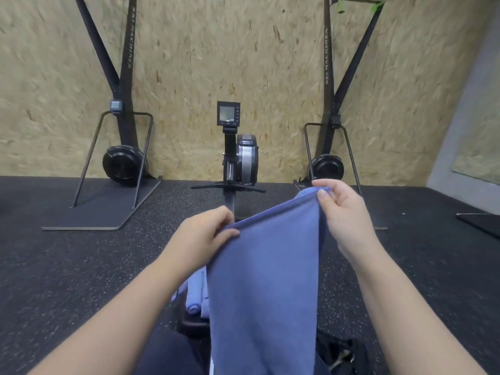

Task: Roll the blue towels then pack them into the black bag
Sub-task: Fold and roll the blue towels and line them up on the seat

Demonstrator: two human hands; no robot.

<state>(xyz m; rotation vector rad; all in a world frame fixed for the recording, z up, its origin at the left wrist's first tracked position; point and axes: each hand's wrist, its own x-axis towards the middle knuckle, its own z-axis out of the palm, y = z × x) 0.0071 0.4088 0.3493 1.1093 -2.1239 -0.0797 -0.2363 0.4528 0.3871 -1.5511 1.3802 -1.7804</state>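
Head view: both hands hold a blue towel point(262, 266) up by its top edge, above the floor point(67, 266). Left hand point(201, 234) pinches the lower corner; right hand point(342, 209) pinches the raised corner, so the cloth hangs down between the forearms. Rolled blue towels point(195, 296) lie below it. Black bag point(335, 350) sits at lower right. Rowing machine point(239, 152) stands ahead.
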